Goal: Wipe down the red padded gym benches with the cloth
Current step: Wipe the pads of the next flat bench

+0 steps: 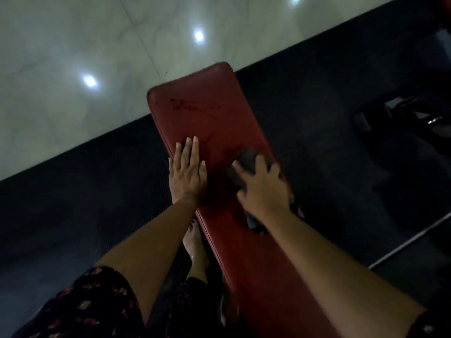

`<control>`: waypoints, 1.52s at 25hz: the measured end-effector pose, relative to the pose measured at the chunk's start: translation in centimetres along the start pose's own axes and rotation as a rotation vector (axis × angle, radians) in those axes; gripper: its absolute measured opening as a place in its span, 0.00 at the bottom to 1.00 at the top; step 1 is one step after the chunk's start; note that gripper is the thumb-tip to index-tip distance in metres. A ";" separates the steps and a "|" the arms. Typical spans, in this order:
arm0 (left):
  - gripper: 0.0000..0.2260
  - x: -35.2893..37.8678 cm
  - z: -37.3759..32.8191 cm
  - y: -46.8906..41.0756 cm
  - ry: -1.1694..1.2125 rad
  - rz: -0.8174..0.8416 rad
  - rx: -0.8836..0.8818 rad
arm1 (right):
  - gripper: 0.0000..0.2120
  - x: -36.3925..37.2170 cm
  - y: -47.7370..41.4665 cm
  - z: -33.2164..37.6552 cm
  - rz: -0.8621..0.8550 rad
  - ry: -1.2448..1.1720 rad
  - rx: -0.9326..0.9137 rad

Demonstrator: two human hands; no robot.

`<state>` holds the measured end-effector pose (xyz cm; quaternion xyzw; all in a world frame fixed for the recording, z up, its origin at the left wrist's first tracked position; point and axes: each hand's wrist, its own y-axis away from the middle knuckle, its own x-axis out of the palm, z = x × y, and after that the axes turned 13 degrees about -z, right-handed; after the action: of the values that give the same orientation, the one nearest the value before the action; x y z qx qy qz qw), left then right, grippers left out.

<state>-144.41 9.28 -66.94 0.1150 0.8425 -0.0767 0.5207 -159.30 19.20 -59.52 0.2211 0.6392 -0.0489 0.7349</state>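
A: Your left hand lies flat on the red bench, fingers straight and close together, holding nothing. I'd say it is there to prop you as you lean over the pad.

B: Your right hand has its fingers spread and curled over the dark cloth, pressing the bundle onto the pad near its right edge, just beside your left hand. That grip looks meant to keep the cloth bunched so it rubs rather than slips out.

A: The cloth sits about midway along the visible pad. The far end, with its darker blotches, looks to me like ground you have not yet covered, though the light is too dim to call them dirt or wear.

B: Part of the cloth trails under your right wrist, so its full size is hidden. The bench's legs are out of sight beneath the pad, and its near end is cut off at the bottom.

A: Your bare foot stands on the black mat just left of the bench, below the patterned garment. Beyond the mat is pale glossy floor with lamp glare.

B: To your right, dark gear and a thin metal bar are too murky to name, and you cannot tell whether another bench stands there
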 end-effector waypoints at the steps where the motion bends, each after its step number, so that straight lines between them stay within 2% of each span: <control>1: 0.26 -1.3 0.3 -0.5 -0.019 -0.009 0.052 | 0.32 0.0 0.9 1.8 0.035 -0.020 -0.073; 4: 0.26 -4.4 2.9 -3.7 -0.077 0.005 0.258 | 0.29 1.2 2.9 7.1 0.086 0.024 -0.370; 6: 0.26 -5.4 4.0 -5.9 -0.127 0.016 0.290 | 0.26 2.0 2.5 9.6 0.069 0.133 -0.511; 7: 0.25 -5.5 4.2 -6.8 -0.139 0.026 0.275 | 0.26 2.2 1.6 10.0 0.039 0.125 -0.521; 9: 0.24 -5.4 4.0 -8.2 -0.152 0.053 0.232 | 0.29 2.0 -0.6 9.6 0.005 0.018 -0.411; 12: 0.24 -4.5 4.2 -8.4 -0.091 0.076 0.130 | 0.30 1.0 -3.0 6.3 -0.035 -0.104 -0.104; 16: 0.25 -2.8 5.3 -7.3 -0.046 0.092 0.121 | 0.29 -0.1 -4.6 -0.9 -0.135 -0.011 0.201; 19: 0.26 -1.9 5.9 -7.0 -0.051 0.084 0.144 | 0.29 -0.7 -6.6 -4.8 -0.128 0.058 0.284; 22: 0.26 -1.2 6.5 -7.3 0.006 0.065 0.146 | 0.28 -0.7 -9.2 -4.1 -0.155 0.057 0.290; 25: 0.27 -1.1 6.9 -7.2 0.031 0.016 0.180 | 0.29 -1.2 -10.5 0.5 -0.227 0.094 0.182; 29: 0.25 -1.9 7.0 -9.1 0.032 -0.069 0.146 | 0.31 0.4 -7.4 8.1 -0.168 0.111 -0.185; 33: 0.25 -2.7 8.3 -12.9 0.048 -0.061 0.071 | 0.22 2.4 -5.6 13.0 -0.176 0.234 -0.465; 36: 0.26 -2.9 9.4 -13.9 0.052 -0.016 0.060 | 0.25 1.3 -8.8 13.1 -0.137 0.121 -0.475; 38: 0.26 -2.9 9.2 -13.3 0.077 -0.030 0.042 | 0.27 0.3 -10.3 11.8 -0.107 0.026 -0.382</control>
<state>-138.87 -6.16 -68.30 0.1161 0.8618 -0.0975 0.4841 -152.09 5.49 -61.50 0.0441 0.6570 0.0370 0.7517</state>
